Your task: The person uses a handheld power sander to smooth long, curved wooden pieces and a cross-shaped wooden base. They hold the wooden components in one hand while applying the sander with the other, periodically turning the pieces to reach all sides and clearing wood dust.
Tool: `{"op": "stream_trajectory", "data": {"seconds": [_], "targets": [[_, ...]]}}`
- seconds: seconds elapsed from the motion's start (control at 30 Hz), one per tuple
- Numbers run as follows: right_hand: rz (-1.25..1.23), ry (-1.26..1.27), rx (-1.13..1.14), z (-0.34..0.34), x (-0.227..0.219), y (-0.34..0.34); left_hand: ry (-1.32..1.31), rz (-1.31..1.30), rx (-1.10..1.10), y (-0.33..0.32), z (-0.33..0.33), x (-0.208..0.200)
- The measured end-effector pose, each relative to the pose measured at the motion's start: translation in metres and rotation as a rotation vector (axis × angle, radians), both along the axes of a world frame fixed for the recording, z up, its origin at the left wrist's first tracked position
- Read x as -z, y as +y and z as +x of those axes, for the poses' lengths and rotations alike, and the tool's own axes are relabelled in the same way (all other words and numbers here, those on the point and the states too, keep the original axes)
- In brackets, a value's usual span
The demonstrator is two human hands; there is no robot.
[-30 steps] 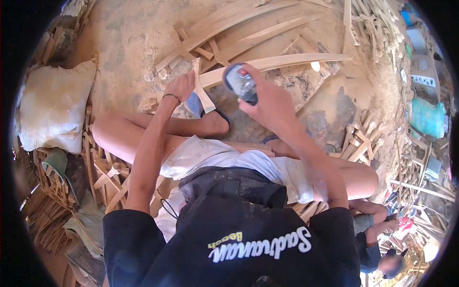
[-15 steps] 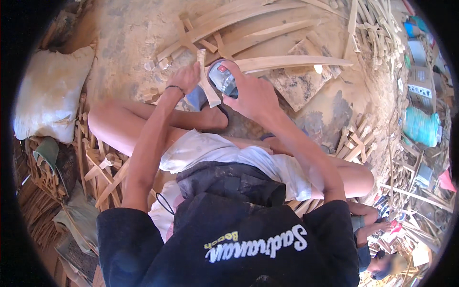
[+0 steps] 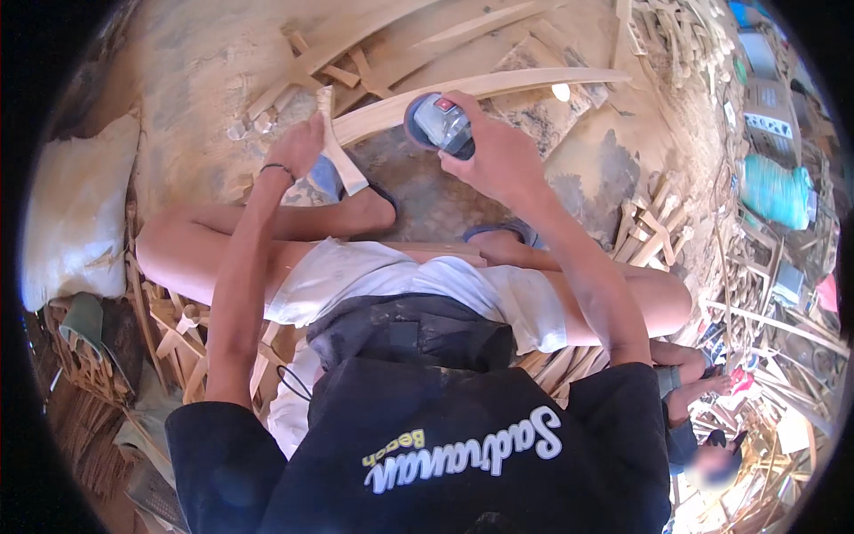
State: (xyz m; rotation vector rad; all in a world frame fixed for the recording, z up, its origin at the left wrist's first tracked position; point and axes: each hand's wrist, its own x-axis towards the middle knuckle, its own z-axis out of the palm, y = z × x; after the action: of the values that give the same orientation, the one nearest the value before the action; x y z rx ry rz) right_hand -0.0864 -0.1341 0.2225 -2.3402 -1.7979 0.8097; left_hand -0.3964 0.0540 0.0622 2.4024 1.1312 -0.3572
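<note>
My left hand is closed round the grip of a curved wooden sword, just left of its crossguard. The pale blade stretches off to the right, slightly bowed. In my right hand is a grey handheld disc sander with my fingers wrapped round its body. Its round disc faces left and overlaps the blade's lower edge in the view; whether they touch I cannot tell. A gap separates the disc from the crossguard. The sword's grip is mostly hidden by my left hand.
More wooden pieces lie on the dusty ground ahead, beside a flat board. A whitish sack stands at left. Stacked wooden parts lie by my right knee. At lower right sits another person among wood pieces.
The sander has moved away from the crossguard, to the right along the blade, so the gap between them is wider. My left hand keeps its hold. The whole view has shifted slightly.
</note>
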Motion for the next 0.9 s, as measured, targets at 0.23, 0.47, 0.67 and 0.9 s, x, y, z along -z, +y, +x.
{"op": "stream_trajectory", "data": {"seconds": [0.23, 0.47, 0.67, 0.9], "targets": [[0.042, -0.018, 0.128, 0.065, 0.014, -0.015, 0.016, -0.132, -0.223, 0.002, 0.002, -0.001], [0.055, -0.01, 0.306, 0.138, 0.02, -0.026, 0.014, -0.153, -0.277, -0.005, 0.004, -0.024], [0.233, -0.094, 0.411, 0.217, 0.051, -0.035, -0.038, -0.045, -0.157, 0.005, -0.019, 0.009], [0.23, -0.042, 0.528, 0.23, 0.043, -0.058, 0.049, -0.072, -0.044, 0.038, -0.053, 0.032]]}}
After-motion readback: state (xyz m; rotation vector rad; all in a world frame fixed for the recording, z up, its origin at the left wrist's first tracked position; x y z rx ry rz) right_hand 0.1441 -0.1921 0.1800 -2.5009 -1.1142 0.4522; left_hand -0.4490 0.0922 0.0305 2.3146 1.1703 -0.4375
